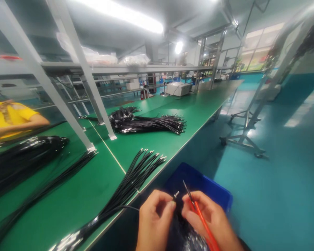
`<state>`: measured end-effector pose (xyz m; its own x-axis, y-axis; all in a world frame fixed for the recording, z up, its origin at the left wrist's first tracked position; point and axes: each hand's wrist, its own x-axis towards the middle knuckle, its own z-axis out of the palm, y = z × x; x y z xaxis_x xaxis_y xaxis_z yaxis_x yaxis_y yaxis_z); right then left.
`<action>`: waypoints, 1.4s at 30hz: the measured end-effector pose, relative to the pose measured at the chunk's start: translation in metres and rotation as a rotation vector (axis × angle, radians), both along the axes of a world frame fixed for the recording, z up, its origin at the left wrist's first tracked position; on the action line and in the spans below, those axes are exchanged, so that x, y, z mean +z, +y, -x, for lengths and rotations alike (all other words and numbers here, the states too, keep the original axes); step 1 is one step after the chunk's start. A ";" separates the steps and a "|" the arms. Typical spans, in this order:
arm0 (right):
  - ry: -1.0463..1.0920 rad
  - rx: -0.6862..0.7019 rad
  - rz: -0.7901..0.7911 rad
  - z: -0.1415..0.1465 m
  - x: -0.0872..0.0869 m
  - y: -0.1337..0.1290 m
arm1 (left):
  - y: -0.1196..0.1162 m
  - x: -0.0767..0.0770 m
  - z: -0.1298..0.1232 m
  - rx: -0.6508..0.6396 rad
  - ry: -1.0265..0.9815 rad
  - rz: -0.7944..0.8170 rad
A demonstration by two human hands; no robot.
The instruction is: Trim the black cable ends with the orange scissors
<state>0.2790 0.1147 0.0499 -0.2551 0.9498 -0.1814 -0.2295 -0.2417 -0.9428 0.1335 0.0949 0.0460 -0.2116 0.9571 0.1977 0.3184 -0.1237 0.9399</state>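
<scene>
My left hand (155,218) pinches a pale-tipped cable end (176,194) between thumb and fingers, just beside my right hand. My right hand (209,213) is closed around a red-handled tool (204,223), its dark point angled up and away from me, apart from the cable end. Beyond and below both hands sits a blue bin (226,196). Left of my left hand, a bundle of black cables (121,195) lies on the green table (108,176), pale tips fanned ahead. Farther ahead of that hand is a thicker cable bundle (151,124), and well beyond it a white box (178,89).
</scene>
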 end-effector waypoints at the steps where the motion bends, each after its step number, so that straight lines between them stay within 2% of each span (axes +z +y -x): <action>1: 0.043 0.155 0.049 -0.006 0.002 0.000 | 0.001 0.001 0.003 -0.014 -0.043 0.013; 4: 0.205 0.482 0.141 -0.015 -0.001 0.003 | 0.001 0.002 0.009 -0.056 -0.162 0.041; 6: 0.232 0.548 0.147 -0.015 -0.007 0.005 | 0.001 0.001 0.010 -0.073 -0.212 0.054; 10: 0.175 0.538 0.140 -0.010 -0.012 0.008 | -0.001 0.001 0.010 -0.084 -0.227 0.078; 14: 0.135 0.498 0.122 -0.005 -0.002 0.006 | -0.001 0.003 0.011 -0.093 -0.181 0.067; 17: -0.039 0.459 0.138 -0.006 0.006 0.001 | -0.001 0.001 0.007 -0.068 -0.121 0.053; 20: -0.133 0.370 0.118 -0.016 0.009 -0.001 | -0.003 -0.008 -0.005 -0.039 0.074 0.057; 23: -0.010 0.249 0.042 -0.034 0.007 0.005 | -0.006 -0.020 -0.014 -0.232 0.483 0.077; 25: 0.045 0.158 0.026 -0.045 0.003 0.011 | -0.006 -0.024 -0.008 -0.273 0.809 0.078; 28: 0.064 0.070 0.070 -0.051 0.001 0.016 | -0.010 -0.026 0.018 -0.073 1.113 0.117; 30: 0.083 0.046 0.088 -0.049 0.003 0.015 | -0.016 -0.026 0.036 -0.052 1.177 0.146; 32: 0.112 0.058 0.081 -0.043 0.007 0.015 | -0.021 -0.026 0.050 -0.098 1.210 0.150; 34: 0.143 0.082 0.065 -0.037 0.012 0.015 | -0.023 -0.025 0.058 -0.073 1.228 0.153; 38: 0.163 0.145 0.081 -0.029 0.021 0.015 | -0.014 -0.020 0.065 0.203 1.259 0.224; 42: 0.128 0.102 0.084 -0.027 0.024 0.014 | 0.001 -0.015 0.068 0.298 1.210 0.281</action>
<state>0.3056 0.1284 0.0735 -0.3757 0.9005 -0.2191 -0.3166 -0.3469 -0.8828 0.0657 0.0955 0.0310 -0.2515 0.9441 0.2132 0.9670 0.2544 0.0144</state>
